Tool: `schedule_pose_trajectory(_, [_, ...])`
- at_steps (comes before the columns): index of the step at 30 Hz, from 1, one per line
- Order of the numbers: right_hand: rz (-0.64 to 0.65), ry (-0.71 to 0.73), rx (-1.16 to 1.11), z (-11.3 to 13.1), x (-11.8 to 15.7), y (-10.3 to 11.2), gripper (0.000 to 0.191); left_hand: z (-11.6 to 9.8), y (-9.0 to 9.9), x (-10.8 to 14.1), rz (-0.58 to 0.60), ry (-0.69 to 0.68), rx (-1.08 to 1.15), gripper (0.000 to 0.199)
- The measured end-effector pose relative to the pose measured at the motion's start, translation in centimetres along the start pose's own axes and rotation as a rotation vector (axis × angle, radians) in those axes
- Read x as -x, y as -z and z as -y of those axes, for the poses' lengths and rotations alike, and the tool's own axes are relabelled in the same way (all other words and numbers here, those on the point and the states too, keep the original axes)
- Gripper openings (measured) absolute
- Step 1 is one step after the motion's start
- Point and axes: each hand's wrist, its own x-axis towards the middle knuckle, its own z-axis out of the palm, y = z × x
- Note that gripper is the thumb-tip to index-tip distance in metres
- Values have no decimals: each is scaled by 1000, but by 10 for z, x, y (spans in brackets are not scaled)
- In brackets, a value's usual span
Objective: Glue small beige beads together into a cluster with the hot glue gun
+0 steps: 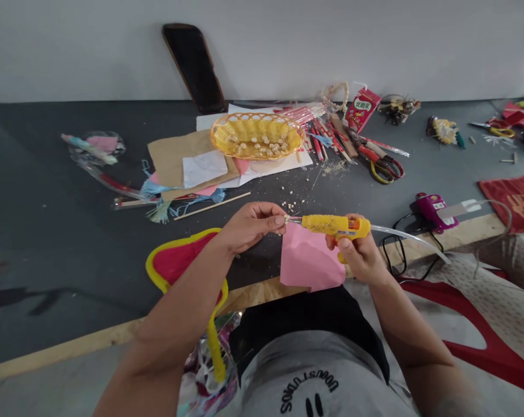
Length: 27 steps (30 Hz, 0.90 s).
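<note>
My right hand point(361, 250) is wrapped round the handle of a yellow glue gun point(331, 225), whose nozzle points left. A clear glue stick point(405, 234) trails from its back end. My left hand point(259, 226) pinches a small pale piece point(286, 219) right at the nozzle tip; its exact shape is too small to tell. Beneath the gun, a pink sheet point(309, 260) lies at the table's front edge. A yellow basket point(257, 136) holding several small pale pieces stands beyond my hands, and pale crumbs point(291, 205) are scattered between.
A phone point(195, 66) leans on the wall. Scissors point(381, 162), a red carton point(361, 109) and sticks lie right of the basket. Brown paper point(170, 153) and tassels point(160, 211) lie left. A red-and-yellow item point(175, 260) is by my left forearm; a purple device point(436, 211) is at right.
</note>
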Motion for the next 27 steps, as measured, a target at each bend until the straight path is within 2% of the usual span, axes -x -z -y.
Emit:
schedule_pose_trajectory(15, [-23, -109, -13, 7, -2, -3, 42, 1, 0, -1, 0, -13, -25, 38])
schedule_pose_trajectory(27, [1, -120, -42, 2, 2, 0, 39, 1, 1, 0, -6, -33, -8, 35])
